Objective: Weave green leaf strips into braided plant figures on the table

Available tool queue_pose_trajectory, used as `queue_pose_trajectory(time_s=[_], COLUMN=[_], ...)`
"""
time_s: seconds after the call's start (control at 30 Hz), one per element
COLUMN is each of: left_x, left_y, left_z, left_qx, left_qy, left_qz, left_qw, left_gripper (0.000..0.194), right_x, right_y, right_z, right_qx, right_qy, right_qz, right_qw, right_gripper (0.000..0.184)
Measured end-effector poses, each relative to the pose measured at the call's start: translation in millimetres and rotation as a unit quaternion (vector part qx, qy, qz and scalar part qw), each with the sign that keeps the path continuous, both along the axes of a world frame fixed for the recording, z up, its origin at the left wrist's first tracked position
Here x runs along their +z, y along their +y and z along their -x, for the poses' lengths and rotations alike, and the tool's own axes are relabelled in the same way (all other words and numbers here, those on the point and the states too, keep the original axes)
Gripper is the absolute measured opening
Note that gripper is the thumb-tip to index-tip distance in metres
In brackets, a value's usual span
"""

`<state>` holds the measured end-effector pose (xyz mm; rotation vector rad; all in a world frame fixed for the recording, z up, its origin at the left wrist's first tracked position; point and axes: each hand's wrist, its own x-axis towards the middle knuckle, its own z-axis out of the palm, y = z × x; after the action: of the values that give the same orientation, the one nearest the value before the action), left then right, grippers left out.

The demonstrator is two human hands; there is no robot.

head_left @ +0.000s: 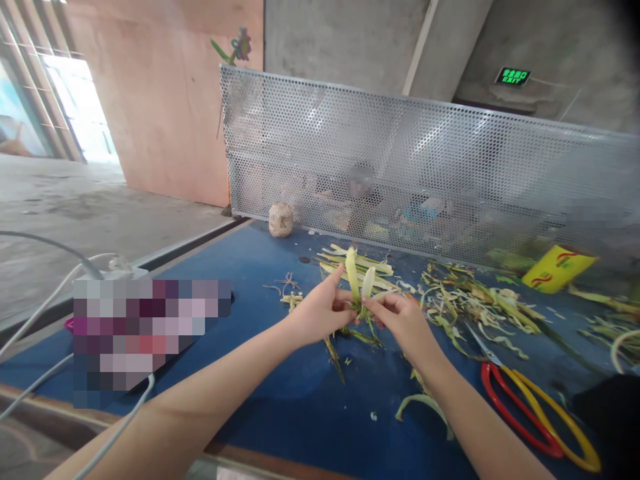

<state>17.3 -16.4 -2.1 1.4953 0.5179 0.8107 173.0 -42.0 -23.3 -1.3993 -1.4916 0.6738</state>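
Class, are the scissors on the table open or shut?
The scissors look shut, or nearly: their blades lie together in one narrow point. Any slight gap is too small to tell.

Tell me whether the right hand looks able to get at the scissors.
Probably yes: though the right hand pinches a pale strip, the scissors lie uncovered to its right, with the way seemingly free.

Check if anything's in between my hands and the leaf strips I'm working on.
No, nothing visible is in the way. The left hand and the right hand both grip the pale green leaf strips near their lower ends. The scissors lie on the table to the right, not between hands and strips.
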Motion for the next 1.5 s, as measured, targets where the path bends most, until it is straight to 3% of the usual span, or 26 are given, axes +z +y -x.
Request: queue_pose_trajectory(time_s=[0.2,0.47,0.53,0.63,0.73,0.87,1.0,1.1,1.2,1.33,1.43,1.5], left_x=[2.1,-2.9,-2.7,-4.9,-8.4,-10.4,-11.3,-11.7,-9.6,-4.7,-3.2,-3.6], left_y=[-2.6,2.0,3.4,5.4,5.6,2.4,-1.7,-4.8,-7.4,-8.4,-7.3,-6.4], left_z=[0.7,1.8,1.3,0.6,-0.4,-2.3,-3.3,-2.3,0.0,2.7,2.7,2.2], left_qx=[0.004,0.099,0.129,0.150,0.136,0.101,0.090,0.097,0.059,0.007,0.035,0.050], left_qy=[-0.010,0.052,0.055,0.058,0.056,0.059,0.101,0.123,0.103,0.077,0.087,0.099], left_qz=[-0.017,-0.092,-0.084,-0.057,-0.042,-0.067,-0.122,-0.176,-0.210,-0.200,-0.204,-0.220], left_qw=[1.000,0.989,0.987,0.985,0.988,0.991,0.983,0.972,0.970,0.977,0.975,0.969], left_gripper=[0.067,0.060,0.060,0.064,0.070,0.075,0.077,0.081,0.089,0.087,0.077,0.074], right_x=[0.6,3.1,4.2,5.1,4.4,2.1,0.9,1.3,1.9,1.0,1.1,3.2], right_y=[0.2,-6.0,-6.4,-7.4,-9.3,-12.1,-12.9,-12.7,-13.6,-14.3,-12.6,-11.1], right_z=[-3.2,-2.0,-3.0,-3.8,-2.8,-1.7,-0.6,1.1,1.5,-2.0,-6.1,-8.9], right_qx=[0.020,0.041,0.042,-0.014,-0.061,-0.054,-0.028,-0.014,-0.004,-0.036,-0.033,-0.037], right_qy=[-0.019,-0.140,-0.218,-0.366,-0.429,-0.434,-0.431,-0.384,-0.298,-0.185,-0.149,-0.163], right_qz=[-0.047,-0.121,-0.200,-0.342,-0.438,-0.487,-0.444,-0.376,-0.320,-0.226,-0.194,-0.209], right_qw=[0.999,0.982,0.954,0.865,0.788,0.756,0.785,0.843,0.899,0.956,0.969,0.963], right_gripper=[0.030,0.038,0.033,0.022,0.011,0.007,0.011,0.015,0.015,0.022,0.033,0.038])
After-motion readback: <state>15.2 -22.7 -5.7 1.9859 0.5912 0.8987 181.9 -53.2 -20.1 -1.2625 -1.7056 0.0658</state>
